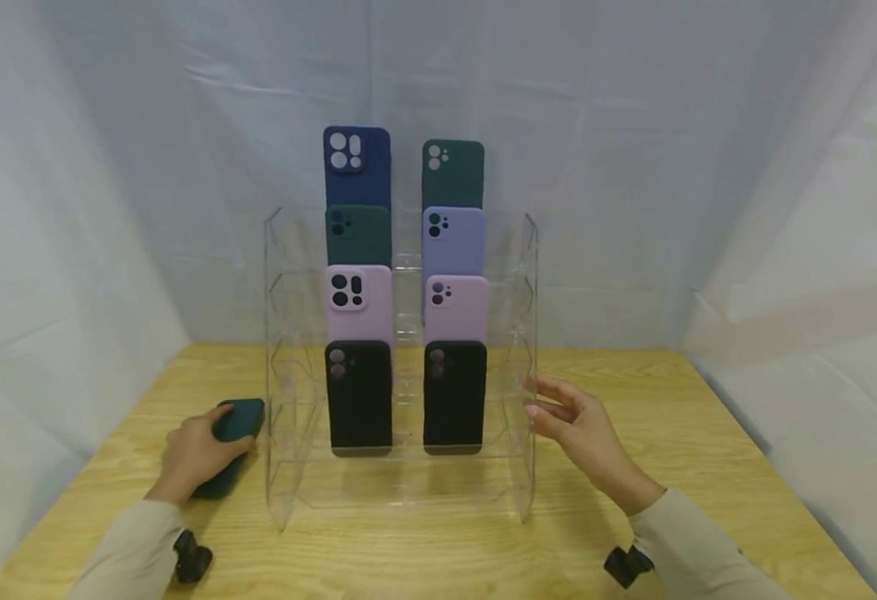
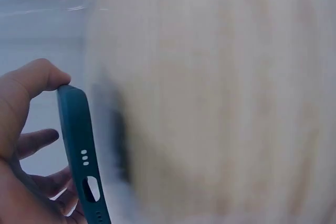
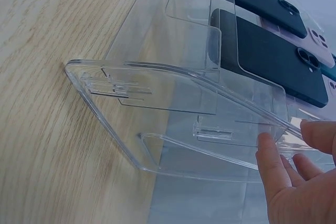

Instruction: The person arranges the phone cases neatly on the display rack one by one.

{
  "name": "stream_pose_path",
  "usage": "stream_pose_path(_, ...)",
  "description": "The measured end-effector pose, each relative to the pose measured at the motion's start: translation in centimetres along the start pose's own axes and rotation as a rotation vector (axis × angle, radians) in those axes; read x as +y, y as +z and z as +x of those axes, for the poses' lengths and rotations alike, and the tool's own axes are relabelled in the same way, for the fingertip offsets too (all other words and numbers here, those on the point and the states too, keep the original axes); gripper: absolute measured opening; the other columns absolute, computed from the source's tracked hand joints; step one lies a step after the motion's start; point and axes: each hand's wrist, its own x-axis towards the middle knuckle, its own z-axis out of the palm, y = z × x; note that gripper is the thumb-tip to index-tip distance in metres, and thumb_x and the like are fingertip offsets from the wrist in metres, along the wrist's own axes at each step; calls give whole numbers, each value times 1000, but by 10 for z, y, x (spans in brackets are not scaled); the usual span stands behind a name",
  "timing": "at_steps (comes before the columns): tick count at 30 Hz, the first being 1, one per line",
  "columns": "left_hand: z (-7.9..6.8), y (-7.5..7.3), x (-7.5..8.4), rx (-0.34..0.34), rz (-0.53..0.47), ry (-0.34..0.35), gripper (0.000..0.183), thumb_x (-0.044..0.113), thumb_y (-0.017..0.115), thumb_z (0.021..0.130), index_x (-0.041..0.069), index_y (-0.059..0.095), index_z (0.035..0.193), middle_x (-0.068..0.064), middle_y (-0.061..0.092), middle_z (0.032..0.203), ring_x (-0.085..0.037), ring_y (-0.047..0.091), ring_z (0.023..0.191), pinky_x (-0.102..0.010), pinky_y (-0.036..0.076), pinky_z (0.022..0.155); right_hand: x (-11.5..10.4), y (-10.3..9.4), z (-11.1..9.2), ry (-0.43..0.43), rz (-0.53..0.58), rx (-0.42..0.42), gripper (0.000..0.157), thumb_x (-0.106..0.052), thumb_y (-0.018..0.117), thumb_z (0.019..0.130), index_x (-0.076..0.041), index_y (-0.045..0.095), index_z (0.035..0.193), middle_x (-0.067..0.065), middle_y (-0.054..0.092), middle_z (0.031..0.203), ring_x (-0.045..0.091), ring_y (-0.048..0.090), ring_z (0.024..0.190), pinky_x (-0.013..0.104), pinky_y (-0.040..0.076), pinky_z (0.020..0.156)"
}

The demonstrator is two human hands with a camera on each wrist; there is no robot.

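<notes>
My left hand [image 1: 197,454] grips a dark green phone case [image 1: 238,419] by its edges, left of the clear stand. In the left wrist view, the case [image 2: 79,140] shows its bottom edge with a port cutout, the thumb at one corner. Whether it touches the table cannot be seen. At the stand's right side, my right hand [image 1: 584,429] has its fingers against the clear side panel [image 3: 210,85], thumb and fingers spread apart. The clear tiered stand [image 1: 401,492] bears phone cases in two columns: navy [image 1: 374,183], green [image 1: 463,179], lavender [image 1: 464,242], pink [image 1: 371,321] and black [image 1: 359,408].
The stand sits on a wood-grain table [image 1: 633,542]. White sheeting [image 1: 618,167] hangs behind and along both sides. The stand's transparent side panels and shelves are hard to make out against the background.
</notes>
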Motion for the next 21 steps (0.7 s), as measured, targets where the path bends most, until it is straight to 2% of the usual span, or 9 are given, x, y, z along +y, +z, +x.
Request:
stream_pose_path(4,-2,-14,5,107,-55,15,76,35,69,86,-12,40,138,-45,47,122,-49,59,84,-44,50,57,1,0,1,6,2,-1,51,-5,60,93,5,42,140,21,45,143,38,50,124,29,53,85)
stream_pose_path(8,-8,-35,19,200,-125,3,76,31,66,87,-8,34,144,-43,43,125,-48,54,85,-45,47,57,1,0,2,12,8,-5,51,-5,60,94,4,42,140,21,45,143,36,51,124,30,53,86)
stream_pose_path(10,-12,-45,30,233,-167,-11,77,30,64,88,-5,29,147,-44,38,129,-48,50,89,-47,47,58,2,0,2,16,12,-4,51,-5,60,93,4,42,140,21,45,143,37,50,124,30,53,85)
stream_pose_path(15,-26,-64,60,301,-228,-19,83,27,63,88,5,17,153,-42,22,139,-57,38,106,-66,42,71,1,0,1,16,3,3,50,-4,60,93,4,43,140,21,45,143,38,51,123,29,53,85)
stream_pose_path(21,-47,-79,97,406,-268,14,96,24,68,84,19,4,156,-36,19,141,-53,39,107,-66,41,71,1,0,1,12,7,4,50,-4,60,93,3,44,139,22,46,142,36,52,123,29,53,85)
